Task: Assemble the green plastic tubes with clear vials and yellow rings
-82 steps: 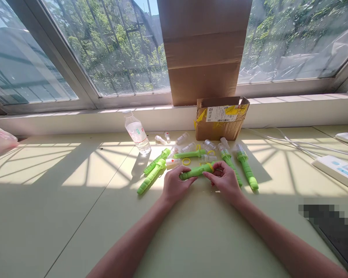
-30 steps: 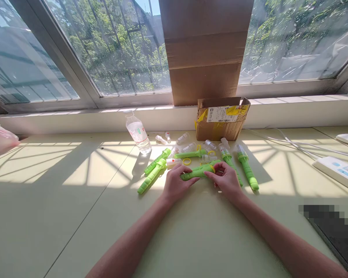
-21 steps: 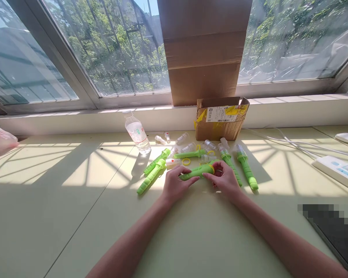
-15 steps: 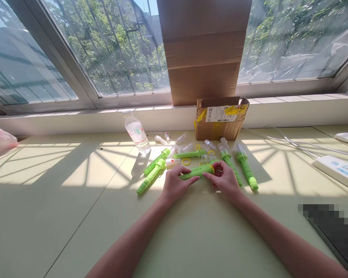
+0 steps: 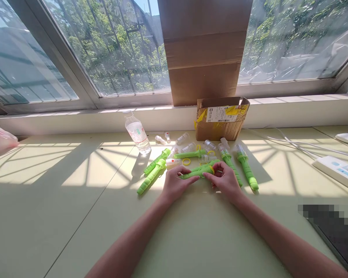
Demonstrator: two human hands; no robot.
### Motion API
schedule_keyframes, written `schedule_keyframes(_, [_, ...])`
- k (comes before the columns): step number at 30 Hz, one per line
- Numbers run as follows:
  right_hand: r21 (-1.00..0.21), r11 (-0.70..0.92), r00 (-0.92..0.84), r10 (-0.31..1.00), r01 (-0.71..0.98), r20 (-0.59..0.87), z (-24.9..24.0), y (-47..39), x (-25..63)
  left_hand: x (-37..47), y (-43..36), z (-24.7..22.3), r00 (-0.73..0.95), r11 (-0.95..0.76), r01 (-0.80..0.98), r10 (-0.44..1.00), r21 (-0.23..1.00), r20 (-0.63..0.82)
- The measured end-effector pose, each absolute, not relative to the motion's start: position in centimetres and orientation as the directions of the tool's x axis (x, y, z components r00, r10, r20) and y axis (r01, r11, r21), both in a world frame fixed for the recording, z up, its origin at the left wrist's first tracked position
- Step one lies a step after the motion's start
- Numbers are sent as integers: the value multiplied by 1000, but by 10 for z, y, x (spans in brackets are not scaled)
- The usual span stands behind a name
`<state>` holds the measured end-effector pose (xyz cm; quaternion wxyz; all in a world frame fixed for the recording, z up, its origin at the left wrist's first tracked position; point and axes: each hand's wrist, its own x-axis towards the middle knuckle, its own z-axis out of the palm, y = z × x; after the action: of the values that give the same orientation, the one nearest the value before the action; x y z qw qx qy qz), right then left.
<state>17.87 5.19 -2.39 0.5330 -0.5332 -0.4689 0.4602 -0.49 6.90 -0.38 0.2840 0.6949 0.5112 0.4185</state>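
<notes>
Far L: pinkish plastic bag [image 5: 1, 141] on tbl [image 5: 60, 224]. Then clear bottle [image 5: 137, 134], upright, w/ two green tubes [image 5: 153, 173] lying just R of its base. L hand [image 5: 175, 181] grips the near end of the held green tube [image 5: 198, 172], fingers curled round it; R hand [image 5: 224, 178] pinches the other end, at the yellow ring [image 5: 211, 169]. Held tube is btwn the hands, low over tbl, another green tube right behind it. Clear caps & loose rings beyond. R of hands: two capped green tubes [image 5: 247, 171], cardboard box [image 5: 220, 120] behind, then white power strip [image 5: 338, 170].
</notes>
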Motion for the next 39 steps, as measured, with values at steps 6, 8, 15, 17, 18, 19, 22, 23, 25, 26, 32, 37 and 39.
schedule_keyframes(6, [-999, 17, 121, 992, 29, 21, -26, 54, 179, -6, 69, 0, 117, -244, 458, 970, 855, 214])
schedule_keyframes(8, [-999, 22, 121, 992, 39, 27, -28, 53, 179, -6, 69, 1, 113, -225, 452, 974, 863, 195])
schedule_keyframes(15, [-999, 28, 125, 992, 29, 32, -25, 51, 178, -6, 69, 3, 109, -199, 437, 980, 877, 168])
schedule_keyframes(17, [-999, 30, 120, 992, 26, 33, -24, 51, 178, -7, 70, 3, 107, -188, 424, 982, 886, 158])
schedule_keyframes(18, [-999, 31, 116, 993, 29, 34, -25, 51, 178, -7, 70, 3, 105, -180, 416, 983, 891, 149])
schedule_keyframes(19, [-999, 32, 111, 993, 37, 36, -25, 51, 178, -7, 70, 4, 103, -167, 409, 985, 897, 137])
schedule_keyframes(22, [-994, 54, 99, 993, 91, 63, -27, 52, 179, -7, 70, 5, 102, -109, 382, 992, 918, 76])
schedule_keyframes(23, [-992, 66, 95, 993, 108, 76, -28, 52, 180, -7, 70, 5, 104, -92, 372, 993, 924, 57])
schedule_keyframes(25, [-989, 86, 92, 991, 123, 98, -29, 52, 180, -7, 70, 6, 109, -69, 355, 994, 932, 32])
schedule_keyframes(26, [-988, 90, 91, 991, 124, 102, -30, 52, 180, -7, 70, 6, 110, -65, 351, 994, 934, 28])
schedule_keyframes(32, [-985, 92, 109, 988, 145, 108, -31, 52, 179, -7, 71, 8, 101, -39, 364, 995, 931, 2])
schedule_keyframes(37, [-979, 94, 133, 984, 179, 118, -31, 51, 179, -6, 70, 13, 105, -26, 351, 994, 936, -11])
schedule_keyframes(39, [-981, 94, 135, 984, 169, 117, -30, 50, 178, -6, 70, 14, 109, -13, 346, 994, 938, -27])
